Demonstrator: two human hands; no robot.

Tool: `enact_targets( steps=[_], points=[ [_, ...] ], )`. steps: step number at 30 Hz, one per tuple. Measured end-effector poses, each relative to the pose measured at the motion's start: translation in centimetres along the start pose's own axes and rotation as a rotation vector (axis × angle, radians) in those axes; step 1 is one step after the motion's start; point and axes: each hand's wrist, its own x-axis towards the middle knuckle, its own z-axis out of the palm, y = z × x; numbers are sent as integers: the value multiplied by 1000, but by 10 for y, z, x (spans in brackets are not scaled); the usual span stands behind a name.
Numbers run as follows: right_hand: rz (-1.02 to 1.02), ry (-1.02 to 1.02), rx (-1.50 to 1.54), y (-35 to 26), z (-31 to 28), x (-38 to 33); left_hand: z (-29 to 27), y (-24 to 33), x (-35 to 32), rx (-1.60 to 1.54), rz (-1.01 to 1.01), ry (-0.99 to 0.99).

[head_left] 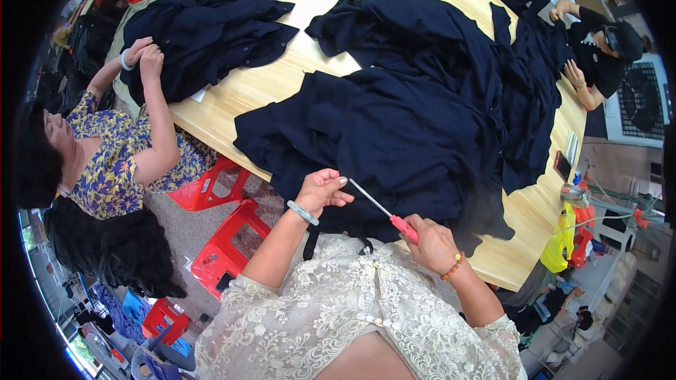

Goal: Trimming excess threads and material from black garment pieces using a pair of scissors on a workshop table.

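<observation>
My right hand [431, 243] is closed round the red handle of a screwdriver-like tool [404, 228]. Its thin metal shaft slants up and left, with the tip close to my left fingertips. My left hand [325, 190] is held in a pinch beside that tip; whatever may be between the fingers is too small to make out. Under both hands a dark navy garment [394, 134] lies spread over the near edge of the wooden table [296, 49].
More navy garments [415, 24] cover the table. At the left, a person [120, 141] handles a buttoned navy garment [211, 35]; another person [598, 49] touches cloth at the right. Red stools [229, 246] stand at the left. A phone [562, 166] lies by the right edge.
</observation>
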Motion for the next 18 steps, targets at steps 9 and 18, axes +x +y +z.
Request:
enact_targets(
  steps=[9, 18],
  points=[
    [-46, 114, 3, -5, -3, 10, -9, 24, 31, -529, 2, -165],
    [8, 110, -85, -6, -9, 28, 3, 14, 38, -469, 94, -106]
  ],
)
